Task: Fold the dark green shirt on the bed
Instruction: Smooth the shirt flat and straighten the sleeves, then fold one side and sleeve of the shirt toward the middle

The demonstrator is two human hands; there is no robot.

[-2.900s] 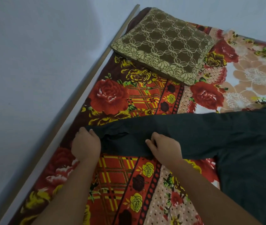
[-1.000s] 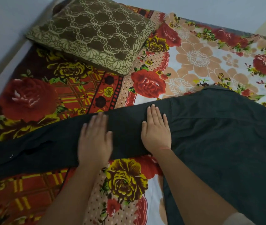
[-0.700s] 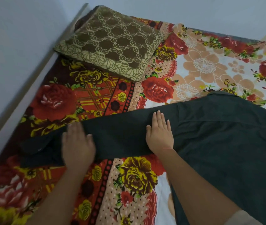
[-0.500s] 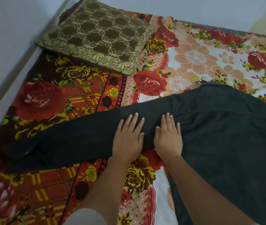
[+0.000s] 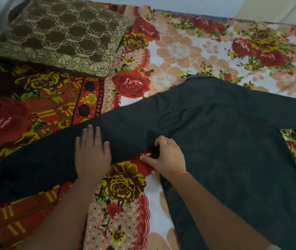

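Note:
The dark green shirt (image 5: 233, 150) lies spread flat on the bed, its body to the right and one long sleeve stretched out to the lower left. My left hand (image 5: 92, 154) lies flat on that sleeve with straight fingers, slightly blurred. My right hand (image 5: 165, 156) is at the armpit, where sleeve meets body, and its thumb and fingers pinch a small bunch of the dark cloth at the lower edge. The other sleeve runs off toward the right edge of the view.
A floral bedsheet (image 5: 188, 51) in red, orange and cream covers the bed. A brown and gold patterned pillow (image 5: 56, 35) lies at the top left. A pale wall runs along the bed's far and left sides.
My left hand has slid left along the sleeve, away from my right hand. My right hand went from lying flat to pinching the cloth at the armpit.

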